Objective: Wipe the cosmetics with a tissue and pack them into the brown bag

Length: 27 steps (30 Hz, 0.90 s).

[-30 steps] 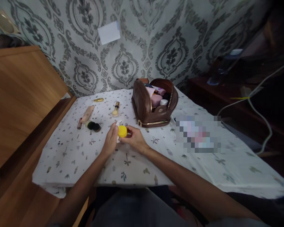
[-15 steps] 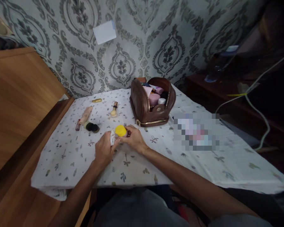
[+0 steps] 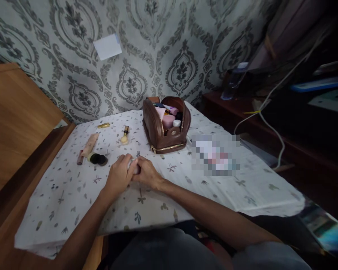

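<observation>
Both hands are together over the near middle of the table. My right hand is closed around a small pinkish jar, only a bit of which shows between the fingers. My left hand is wrapped over the jar's top and left side. The jar's yellow lid and the crumpled white cloth in my left hand are mostly hidden now. Beyond the hands stands an open brown leather makeup bag, packed with cosmetics. A small gold-necked bottle lies on the tablecloth left of the bag.
To the left lie a beige tube, a dark-capped container, a pinkish lipstick-like tube and a gold tube. A blurred-out item is on the right. A wooden cabinet borders the left; a water bottle stands right.
My left hand has moved over the jar, covering the yellow lid that showed before. The whole view has swung to the right; the things on the table have stayed in place.
</observation>
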Motion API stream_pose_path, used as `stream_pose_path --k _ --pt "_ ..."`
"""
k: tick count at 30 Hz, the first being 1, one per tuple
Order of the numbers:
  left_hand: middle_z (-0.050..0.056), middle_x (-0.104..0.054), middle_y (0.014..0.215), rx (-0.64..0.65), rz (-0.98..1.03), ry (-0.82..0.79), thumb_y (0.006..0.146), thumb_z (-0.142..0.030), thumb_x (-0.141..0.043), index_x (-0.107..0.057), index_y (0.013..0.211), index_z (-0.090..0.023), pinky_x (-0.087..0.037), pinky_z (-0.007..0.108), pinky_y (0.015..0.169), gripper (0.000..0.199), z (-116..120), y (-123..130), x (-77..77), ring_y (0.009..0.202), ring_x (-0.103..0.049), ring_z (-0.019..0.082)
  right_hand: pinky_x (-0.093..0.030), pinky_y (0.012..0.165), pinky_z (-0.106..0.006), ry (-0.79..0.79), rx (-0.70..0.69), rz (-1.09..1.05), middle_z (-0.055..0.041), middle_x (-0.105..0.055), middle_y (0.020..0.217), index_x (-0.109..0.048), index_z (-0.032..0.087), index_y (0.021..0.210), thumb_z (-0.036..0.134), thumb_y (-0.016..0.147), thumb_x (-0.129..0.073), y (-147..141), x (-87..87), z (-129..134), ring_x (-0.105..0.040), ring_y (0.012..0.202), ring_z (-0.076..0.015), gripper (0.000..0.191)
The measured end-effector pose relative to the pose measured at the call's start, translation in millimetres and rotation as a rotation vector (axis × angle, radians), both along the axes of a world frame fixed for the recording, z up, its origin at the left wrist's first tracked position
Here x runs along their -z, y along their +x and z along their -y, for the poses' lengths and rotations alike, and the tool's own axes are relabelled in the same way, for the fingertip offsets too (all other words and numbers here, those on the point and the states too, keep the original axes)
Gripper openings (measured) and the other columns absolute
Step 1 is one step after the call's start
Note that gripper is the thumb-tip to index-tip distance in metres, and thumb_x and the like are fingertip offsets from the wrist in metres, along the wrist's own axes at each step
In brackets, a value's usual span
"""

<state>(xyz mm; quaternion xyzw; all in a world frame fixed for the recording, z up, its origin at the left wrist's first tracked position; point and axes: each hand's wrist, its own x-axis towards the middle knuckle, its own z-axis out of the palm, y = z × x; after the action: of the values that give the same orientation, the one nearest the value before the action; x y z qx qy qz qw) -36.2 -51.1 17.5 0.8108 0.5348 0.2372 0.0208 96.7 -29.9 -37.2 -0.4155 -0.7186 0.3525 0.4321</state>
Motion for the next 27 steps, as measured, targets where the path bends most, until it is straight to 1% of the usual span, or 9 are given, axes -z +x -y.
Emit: stream_pose_path --k 4,8,12,15,19,21,23,25,27 --pt "-0.001 -0.054 0.066 -0.039 0.209 -0.197 0.1 -0.046 -0.033 -0.047 0.075 -0.022 -0.041 0.029 0.065 0.037 -6.1 -1.2 -6.1 0.066 -0.056 0.018 -0.042 0.07 -0.029 0.023 -0.019 0.064 -0.0003 -0.053 0.079 -0.066 0.016 0.082 0.028 0.065 -0.082 1.8 0.2 -0.9 -0.051 0.075 -0.0165 0.026" --pt "-0.004 -0.046 0.058 -0.066 0.308 -0.252 0.098 -0.046 -0.032 -0.041 0.068 -0.022 -0.035 0.027 0.06 0.039 -12.4 -5.4 -8.2 0.058 -0.049 0.015 -0.042 0.071 -0.029 0.03 -0.056 0.052 0.0001 -0.05 0.079 -0.066 0.016 0.083 0.032 0.069 -0.083 3.2 0.4 0.4 -0.05 0.075 -0.0163 0.028" --pt "-0.003 -0.042 0.053 -0.125 0.385 -0.285 0.094 -0.053 -0.035 -0.039 0.059 -0.023 -0.033 0.028 0.055 0.047 -24.0 -14.4 -3.3 0.055 -0.044 0.014 -0.044 0.075 -0.03 0.067 -0.128 -0.023 -0.0012 -0.052 0.083 -0.068 0.018 0.091 0.038 0.071 -0.082 5.2 -1.4 2.7 -0.052 0.08 -0.0182 0.032" --pt "-0.004 -0.041 0.052 -0.149 0.544 -0.369 0.09 -0.063 -0.04 -0.04 0.058 -0.022 -0.032 0.026 0.05 0.052 -28.7 -21.1 4.8 0.051 -0.042 0.013 -0.046 0.077 -0.031 0.047 -0.143 -0.112 -0.0026 -0.055 0.085 -0.07 0.018 0.095 0.045 0.069 -0.083 5.4 -2.9 2.9 -0.053 0.082 -0.0191 0.04" --pt "-0.005 -0.043 0.048 -0.182 0.792 -0.479 0.09 -0.07 -0.035 -0.046 0.064 -0.021 -0.032 0.023 0.04 0.056 -21.6 -21.9 14.4 0.041 -0.043 0.012 -0.049 0.072 -0.028 -0.134 -0.137 -0.323 -0.0037 -0.059 0.094 -0.07 0.018 0.099 0.051 0.064 -0.084 2.3 -1.3 0.1 -0.057 0.084 -0.0177 0.05" --pt "-0.005 -0.045 0.048 -0.161 0.819 -0.465 0.092 -0.069 -0.032 -0.049 0.07 -0.021 -0.034 0.023 0.039 0.056 -13.8 -19.2 15.8 0.039 -0.044 0.012 -0.05 0.07 -0.027 -0.25 -0.131 -0.422 -0.0033 -0.062 0.094 -0.068 0.017 0.098 0.051 0.061 -0.084 0.8 1.1 -2.9 -0.059 0.082 -0.0167 0.052" --pt "-0.005 -0.051 0.055 -0.116 0.77 -0.406 0.093 -0.064 -0.035 -0.053 0.083 -0.02 -0.04 0.022 0.043 0.049 -5.5 -16.1 15.0 0.044 -0.049 0.012 -0.05 0.067 -0.026 -0.341 -0.12 -0.467 -0.0023 -0.065 0.089 -0.067 0.016 0.098 0.049 0.061 -0.083 0.5 3.7 -6.3 -0.06 0.077 -0.0158 0.052" --pt "-0.005 -0.055 0.063 -0.089 0.676 -0.385 0.092 -0.057 -0.045 -0.053 0.102 -0.021 -0.043 0.023 0.047 0.039 1.3 -13.4 13.4 0.05 -0.052 0.013 -0.049 0.065 -0.026 -0.35 -0.073 -0.442 -0.0016 -0.065 0.085 -0.067 0.016 0.098 0.044 0.065 -0.08 1.5 5.3 -8.5 -0.059 0.073 -0.0153 0.046" --pt "-0.006 -0.057 0.066 -0.085 0.575 -0.407 0.088 -0.051 -0.055 -0.05 0.111 -0.021 -0.045 0.023 0.051 0.038 5.1 -11.0 12.7 0.053 -0.054 0.014 -0.05 0.068 -0.028 -0.227 0.021 -0.342 -0.0017 -0.063 0.085 -0.066 0.016 0.096 0.035 0.067 -0.078 3.0 5.1 -7.9 -0.058 0.075 -0.0162 0.036"
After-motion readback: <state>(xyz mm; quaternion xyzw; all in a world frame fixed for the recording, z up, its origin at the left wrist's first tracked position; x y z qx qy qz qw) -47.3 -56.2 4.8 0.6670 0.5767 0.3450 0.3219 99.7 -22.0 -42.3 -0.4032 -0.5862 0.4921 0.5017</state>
